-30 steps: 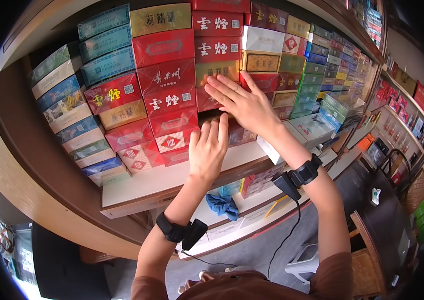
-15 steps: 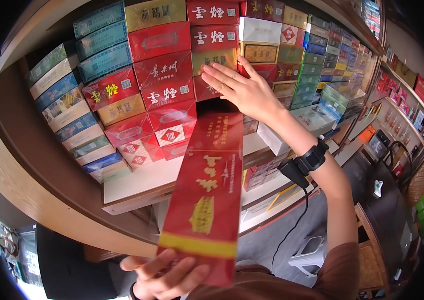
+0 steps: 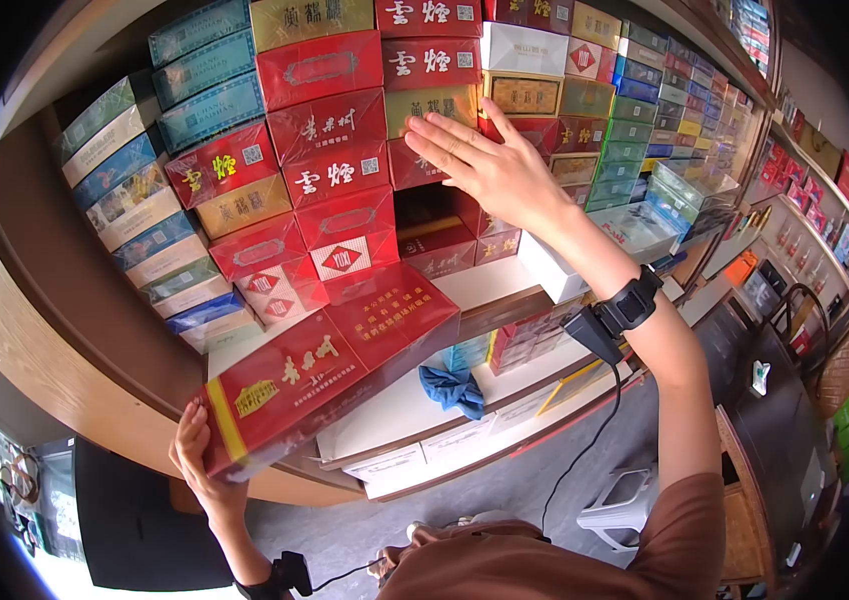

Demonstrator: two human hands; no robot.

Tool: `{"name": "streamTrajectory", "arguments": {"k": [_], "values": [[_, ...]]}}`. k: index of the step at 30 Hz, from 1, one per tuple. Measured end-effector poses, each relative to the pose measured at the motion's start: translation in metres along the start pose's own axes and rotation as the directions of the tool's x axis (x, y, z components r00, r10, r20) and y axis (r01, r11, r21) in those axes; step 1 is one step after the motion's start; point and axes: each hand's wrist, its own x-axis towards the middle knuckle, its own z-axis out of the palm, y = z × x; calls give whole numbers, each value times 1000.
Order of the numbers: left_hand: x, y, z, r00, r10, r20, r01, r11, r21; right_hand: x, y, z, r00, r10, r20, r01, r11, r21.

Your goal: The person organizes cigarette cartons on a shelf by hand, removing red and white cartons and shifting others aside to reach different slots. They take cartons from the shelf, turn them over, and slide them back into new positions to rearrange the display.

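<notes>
My left hand (image 3: 197,450) grips the near end of a long red cigarette carton (image 3: 345,345) with gold lettering and a yellow band. The carton lies slantwise in front of the shelf, its far end near the stack. My right hand (image 3: 495,170) is flat with its fingers stretched out. Its fingertips lie against a red carton (image 3: 415,165) below a gold carton (image 3: 415,105). Under that red carton is a dark gap, with another red carton (image 3: 440,250) at its bottom.
Stacked cigarette cartons in several colours fill the shelf. A white shelf ledge (image 3: 505,285) runs below them. Lower down lie a blue cloth (image 3: 452,390) and more cartons (image 3: 535,340). A grey stool (image 3: 620,505) and a dark table (image 3: 780,430) stand to the right.
My left hand has moved left with the red carton, drawing it out of the gap and turning it slantwise. The gap now shows. My right hand stays nearly in place.
</notes>
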Motion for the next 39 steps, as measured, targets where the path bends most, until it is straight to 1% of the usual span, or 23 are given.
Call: {"name": "streamTrajectory", "arguments": {"k": [1, 3, 4, 5, 8, 9, 11, 13, 14, 15, 16, 21, 22, 24, 25, 26, 28, 30, 31, 33, 35, 37, 39], "values": [[4, -4, 2, 1000, -2, 0, 2, 1000, 2, 0, 0, 1, 1000, 2, 0, -2, 1000, -6], [15, -13, 7, 989, -143, 37, 139, 986, 90, 0, 0, 1, 1000, 3, -5, -3, 1000, -13], [22, -12, 2, 987, -118, 107, 91, 969, 231, 0, 0, 0, 1000, 6, 2, -6, 1000, -15], [25, -8, -3, 987, -117, 105, 91, 969, 231, 0, -1, -1, 1000, 10, 10, -10, 1000, -18], [28, 16, -21, 942, -335, 2, 325, 916, 235, 0, -1, 0, 1000, 10, 6, -10, 1000, -2], [21, 19, -21, 980, -151, -134, 182, 948, 261, 0, 0, 1, 1000, 16, 7, -16, 1000, -7], [6, 45, 5, 909, -24, -416, 13, 999, -29, 0, 0, 2, 999, -3, -37, 3, 1000, 1], [9, 100, 34, 974, 136, -183, -160, 979, -123, 1, 3, 1, 999, -18, -41, 19, 1000, 17], [17, 121, 57, 967, 253, -15, -247, 928, -277, 1, 4, 1, 998, -32, -54, 34, 999, 34], [32, 142, 79, 907, 391, 155, -327, 888, -324, 1, 5, 0, 998, -41, -44, 42, 999, 32], [42, 161, 105, 867, 446, 223, -337, 853, -398, 1, 7, 0, 997, -58, -45, 59, 998, 30], [84, 219, 232, 828, 545, 133, -536, 839, -95, 4, 11, -1, 992, -115, -55, 114, 993, -24], [89, 224, 248, 828, 547, 126, -538, 837, -98, 4, 12, -1, 990, -122, -69, 122, 993, 2], [97, 229, 268, 858, 428, 285, -421, 903, -88, 5, 12, -1, 988, -127, -83, 129, 991, 17], [96, 228, 271, 857, 432, 282, -425, 901, -90, 4, 12, -1, 989, -125, -83, 127, 992, 12], [95, 225, 273, 848, 470, 243, -434, 881, -190, 4, 12, -1, 989, -126, -76, 128, 992, 20], [87, 220, 262, 823, 553, 129, -479, 798, -365, 4, 13, -1, 990, -129, -63, 131, 991, 29], [68, 211, 245, 763, 643, -61, -599, 668, -442, 3, 12, 0, 991, -122, -55, 124, 992, 33], [57, 206, 235, 729, 665, -161, -651, 601, -463, 5, 13, 0, 992, -117, -53, 119, 992, 32], [39, 193, 207, 670, 700, -247, -732, 568, -376, 6, 14, -1, 990, -128, -50, 129, 991, 20], [17, 181, 171, 714, 661, -230, -691, 615, -380, 5, 14, -1, 990, -137, -45, 137, 990, 13], [2, 166, 126, 684, 711, -162, -709, 597, -375, 5, 15, 0, 985, -159, -60, 157, 987, -31], [-7, 153, 84, 637, 754, -158, -767, 599, -230, 6, 17, -1, 983, -167, -74, 167, 986, -14]]}}
